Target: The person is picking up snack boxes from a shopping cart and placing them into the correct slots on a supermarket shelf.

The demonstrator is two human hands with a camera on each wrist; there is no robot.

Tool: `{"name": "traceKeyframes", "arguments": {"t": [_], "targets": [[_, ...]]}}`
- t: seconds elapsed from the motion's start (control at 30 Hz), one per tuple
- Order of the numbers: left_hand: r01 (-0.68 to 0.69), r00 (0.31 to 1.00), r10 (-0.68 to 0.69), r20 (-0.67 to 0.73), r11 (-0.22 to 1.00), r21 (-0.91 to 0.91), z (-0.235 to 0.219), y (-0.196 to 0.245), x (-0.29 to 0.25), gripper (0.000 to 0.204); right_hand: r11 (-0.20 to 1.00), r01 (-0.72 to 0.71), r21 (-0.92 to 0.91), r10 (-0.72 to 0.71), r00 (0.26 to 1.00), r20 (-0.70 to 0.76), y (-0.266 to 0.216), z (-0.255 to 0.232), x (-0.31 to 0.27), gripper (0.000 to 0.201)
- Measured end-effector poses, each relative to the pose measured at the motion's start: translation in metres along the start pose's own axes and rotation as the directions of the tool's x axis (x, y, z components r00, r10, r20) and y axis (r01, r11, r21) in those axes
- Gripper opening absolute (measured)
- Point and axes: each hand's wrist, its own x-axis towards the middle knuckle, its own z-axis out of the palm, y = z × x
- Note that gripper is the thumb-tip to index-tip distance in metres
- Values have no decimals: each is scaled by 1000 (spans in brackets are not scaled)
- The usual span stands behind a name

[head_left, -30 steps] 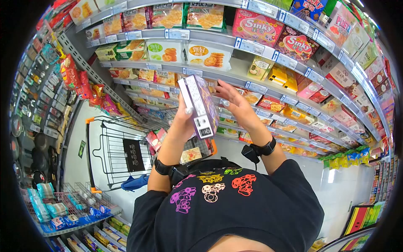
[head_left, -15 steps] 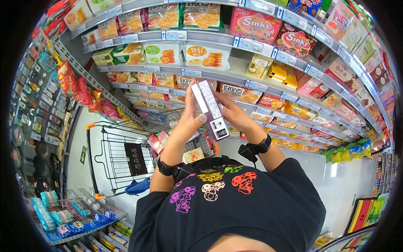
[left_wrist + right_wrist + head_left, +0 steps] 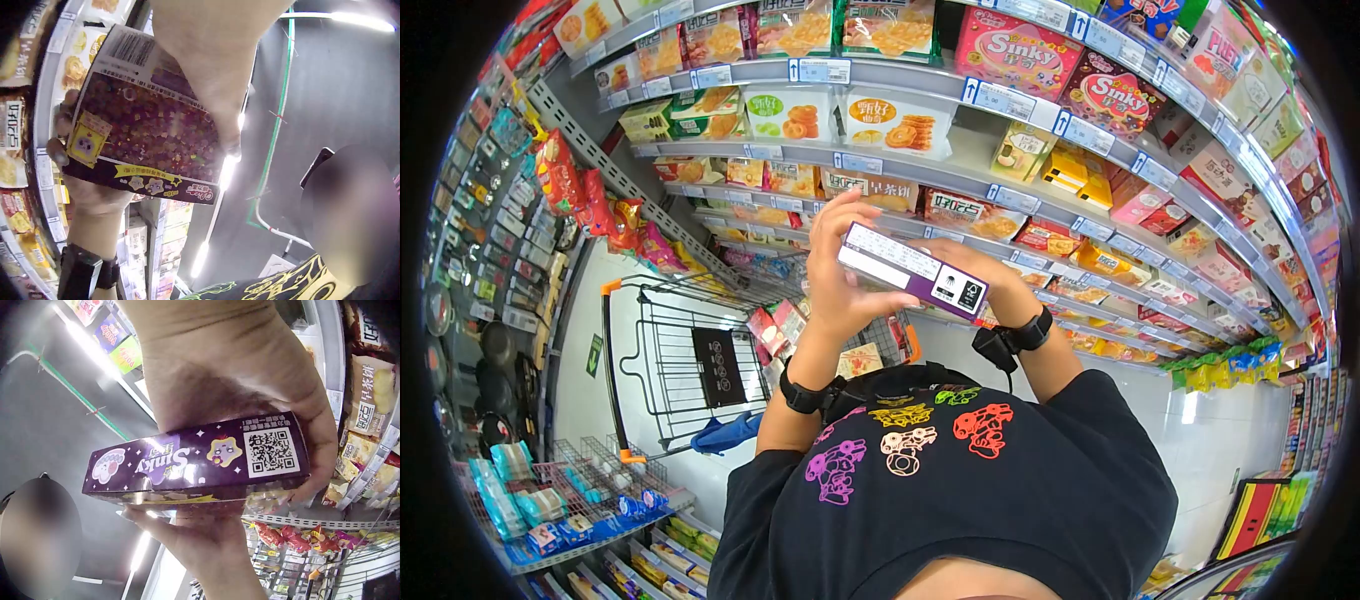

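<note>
From the head view we see both hands raised in front of the snack shelves, holding a flat purple cardboard Sinky biscuit box (image 3: 912,271) level, its long edge running across. The left hand (image 3: 845,285) grips the box's left end, thumb along its underside and fingers curled over its far edge. The right hand (image 3: 990,280) is at the box's right end, mostly hidden behind it. Below and to the left of the box stands a black wire shopping cart with orange corners (image 3: 690,360); above the box, a grey metal shelf with price tags (image 3: 960,180) carries bagged and boxed snacks.

From the left wrist view we see the box (image 3: 147,119) face on, barcode at its top, with the left hand's thumb laid over its right side and the right hand's (image 3: 84,181) fingertips wrapped round its left edge.

From the right wrist view we see the box (image 3: 200,459) lying sideways, its QR code showing, the right hand (image 3: 244,375) curled round its end, and the left hand (image 3: 200,540) under it.
</note>
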Motion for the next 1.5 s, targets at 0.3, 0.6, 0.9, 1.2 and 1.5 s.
{"name": "traceKeyframes", "arguments": {"t": [0.3,0.6,0.9,1.2,1.5], "targets": [[-6,1000,6,-17,999,-34,0,-1,-7,77,995,4,-98,0,999,44,0,-2,5,55],[143,989,-144,-30,990,-10,-1,5,-8,91,994,106,34,-93,960,-263,6,-3,0,71],[632,729,-596,337,396,-666,11,-44,-40,59,898,155,-412,-406,654,-639,-9,24,-6,62],[416,832,-443,333,896,151,35,-52,-41,74,279,-353,-893,-577,682,-449,1,32,-42,65],[155,847,-219,484,973,170,103,-20,-24,47,-6,-367,-930,-734,633,-245,-9,8,-100,67]]}}
